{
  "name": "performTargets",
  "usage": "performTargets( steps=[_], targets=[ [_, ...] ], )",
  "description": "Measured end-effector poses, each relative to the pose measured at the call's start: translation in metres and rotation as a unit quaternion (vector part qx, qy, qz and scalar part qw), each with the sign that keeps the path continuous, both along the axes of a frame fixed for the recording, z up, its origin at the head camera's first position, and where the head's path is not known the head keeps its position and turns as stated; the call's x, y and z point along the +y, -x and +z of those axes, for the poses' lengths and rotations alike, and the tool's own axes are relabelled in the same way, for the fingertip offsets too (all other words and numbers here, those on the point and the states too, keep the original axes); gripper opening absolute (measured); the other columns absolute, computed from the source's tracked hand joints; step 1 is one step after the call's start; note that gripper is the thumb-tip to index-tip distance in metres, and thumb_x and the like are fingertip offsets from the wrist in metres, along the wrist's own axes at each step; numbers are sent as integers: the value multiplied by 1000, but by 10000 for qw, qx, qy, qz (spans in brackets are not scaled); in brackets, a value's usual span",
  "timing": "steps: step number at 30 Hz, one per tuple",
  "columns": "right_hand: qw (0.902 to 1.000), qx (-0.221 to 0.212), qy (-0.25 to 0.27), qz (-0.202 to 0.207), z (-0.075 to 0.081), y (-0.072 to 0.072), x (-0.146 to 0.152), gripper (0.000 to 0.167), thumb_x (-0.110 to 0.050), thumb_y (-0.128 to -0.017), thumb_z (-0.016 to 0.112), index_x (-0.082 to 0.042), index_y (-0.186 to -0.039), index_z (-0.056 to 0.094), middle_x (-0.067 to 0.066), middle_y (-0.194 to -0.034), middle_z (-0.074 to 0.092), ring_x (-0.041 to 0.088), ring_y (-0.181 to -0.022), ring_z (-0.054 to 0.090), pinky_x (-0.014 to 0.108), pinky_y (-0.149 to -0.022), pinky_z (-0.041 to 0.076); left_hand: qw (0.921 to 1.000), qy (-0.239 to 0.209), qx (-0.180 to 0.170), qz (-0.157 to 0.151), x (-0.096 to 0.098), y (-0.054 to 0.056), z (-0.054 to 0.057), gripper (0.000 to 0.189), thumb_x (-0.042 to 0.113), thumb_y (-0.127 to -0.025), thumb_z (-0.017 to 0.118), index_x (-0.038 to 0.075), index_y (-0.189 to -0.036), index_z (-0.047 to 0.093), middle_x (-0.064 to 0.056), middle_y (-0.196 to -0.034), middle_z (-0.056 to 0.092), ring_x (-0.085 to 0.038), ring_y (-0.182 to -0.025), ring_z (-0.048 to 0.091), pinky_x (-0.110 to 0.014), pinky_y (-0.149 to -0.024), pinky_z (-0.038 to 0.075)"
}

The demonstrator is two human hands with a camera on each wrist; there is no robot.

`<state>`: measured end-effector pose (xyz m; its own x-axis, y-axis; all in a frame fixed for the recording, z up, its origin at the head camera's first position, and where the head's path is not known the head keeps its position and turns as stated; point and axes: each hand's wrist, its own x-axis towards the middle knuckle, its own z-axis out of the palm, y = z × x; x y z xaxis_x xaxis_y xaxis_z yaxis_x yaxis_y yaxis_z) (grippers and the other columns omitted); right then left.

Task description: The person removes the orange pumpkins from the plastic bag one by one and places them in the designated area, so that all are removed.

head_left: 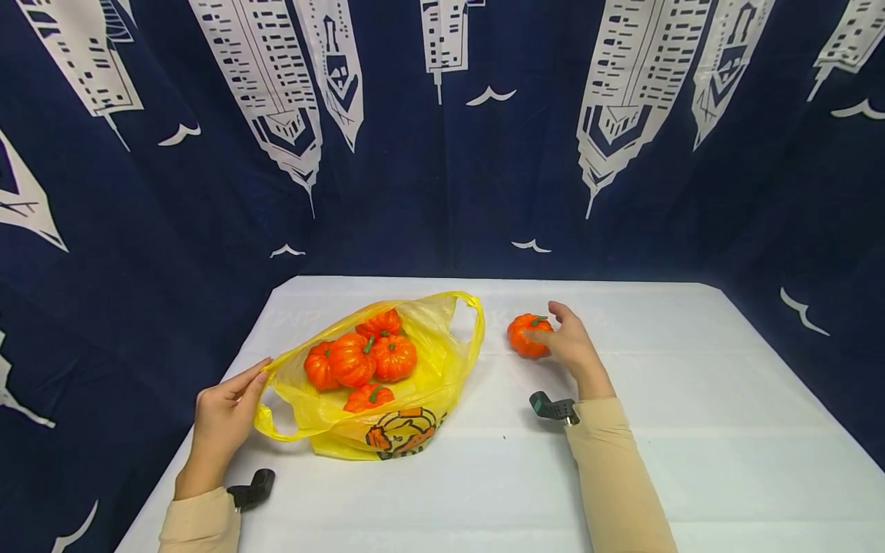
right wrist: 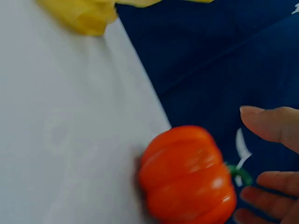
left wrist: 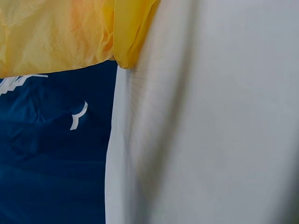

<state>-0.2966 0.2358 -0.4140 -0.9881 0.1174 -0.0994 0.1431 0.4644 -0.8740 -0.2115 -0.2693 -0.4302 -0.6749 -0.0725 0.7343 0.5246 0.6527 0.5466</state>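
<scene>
A yellow plastic bag [head_left: 439, 372] lies with its mouth spread on the table, a cartoon print on its front. Several small orange toy pumpkins [head_left: 353, 359] sit inside it. At the bag's left edge, my left hand [head_left: 224, 411] pinches the rim beside a handle loop; that hand is out of sight in the left wrist view. One more orange pumpkin [head_left: 527, 336] with a green stem stands on the table right of the bag. My right hand [head_left: 572, 342] is beside it, thumb and fingers spread; the right wrist view shows a gap between fingertips [right wrist: 252, 193] and pumpkin.
A white cloth covers the table [head_left: 691, 430]. Behind it hangs a dark blue curtain [head_left: 449, 192] printed with white buildings and birds. Black wrist cameras [head_left: 256, 488] are strapped to both forearms. The bag's right handle loop [head_left: 478, 330] stands up toward the single pumpkin.
</scene>
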Motion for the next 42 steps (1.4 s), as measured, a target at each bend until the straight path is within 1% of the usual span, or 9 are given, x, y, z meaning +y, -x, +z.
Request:
performTargets(
  steps=[7, 12, 17, 21, 26, 29, 33, 39, 42],
  targets=[
    [9996, 261, 121, 53, 31, -12, -10, 68, -18, -93, 63, -2, -153, 35, 23, -158, 37, 43, -147, 30, 60, -120, 30, 10000, -1, -73, -4, -2, -1, 0, 27, -15, -83, 70, -8, -108, 73, -25, -104, 73, 26, -99, 54, 3, -80, 44],
    [9984, 475, 190, 225, 43, -15, -19, 63, -19, -94, 65, -1, -150, 41, 24, -153, 43, 42, -142, 40, 57, -118, 35, 10000, 17, -69, 15, -4, -1, 1, 27, -15, -82, 70, -8, -108, 73, -25, -103, 73, 27, -99, 54, 3, -79, 44],
    [9963, 610, 390, 461, 52, -18, -30, 58, -18, -95, 65, -2, -148, 45, 22, -152, 45, 40, -137, 48, 53, -115, 41, 9999, -23, -111, -34, -3, 0, -1, 27, -16, -82, 71, -9, -108, 73, -25, -104, 73, 27, -98, 54, 3, -78, 45],
    [9951, 634, 367, 664, 61, -19, -42, 56, -19, -95, 67, -5, -146, 48, 19, -151, 48, 38, -135, 50, 53, -114, 42, 9997, -73, -220, -80, -1, 0, -1, 26, -15, -83, 70, -8, -108, 73, -25, -105, 73, 26, -98, 55, 2, -77, 46],
    [9898, 802, 215, 1158, 75, -14, -61, 53, -21, -94, 70, -6, -142, 52, 16, -146, 53, 35, -131, 54, 51, -111, 46, 9995, -120, -285, -67, -1, 0, -1, 26, -14, -84, 69, -8, -109, 73, -25, -106, 73, 26, -98, 55, 2, -77, 46],
    [9820, 944, 149, 1628, 80, -8, -73, 50, -20, -93, 71, -6, -139, 54, 15, -142, 56, 34, -128, 56, 51, -109, 48, 9995, -137, -281, -62, -2, -1, -1, 26, -14, -84, 69, -8, -109, 73, -26, -106, 73, 26, -98, 55, 2, -78, 46],
    [9675, 1031, 111, 2307, 82, 2, -87, 46, -17, -93, 71, -7, -136, 57, 16, -140, 58, 32, -124, 58, 50, -107, 49, 9994, -151, -309, -76, -3, 0, -2, 26, -13, -85, 70, -8, -110, 73, -25, -106, 73, 25, -98, 55, 2, -78, 46],
    [9373, 1097, -167, 3305, 83, 17, -107, 43, -14, -93, 70, -7, -134, 59, 17, -138, 59, 28, -120, 62, 44, -100, 54, 9993, -139, -338, -53, -3, 0, -3, 25, -12, -85, 70, -7, -110, 73, -24, -106, 73, 26, -99, 55, 2, -79, 46],
    [9239, 976, -238, 3692, 84, 23, -117, 43, -13, -93, 69, -5, -134, 59, 19, -139, 59, 28, -118, 63, 42, -99, 55, 9995, -149, -272, -65, -2, 0, -3, 25, -13, -85, 70, -7, -109, 73, -25, -105, 73, 25, -99, 55, 2, -80, 45]
  ],
)
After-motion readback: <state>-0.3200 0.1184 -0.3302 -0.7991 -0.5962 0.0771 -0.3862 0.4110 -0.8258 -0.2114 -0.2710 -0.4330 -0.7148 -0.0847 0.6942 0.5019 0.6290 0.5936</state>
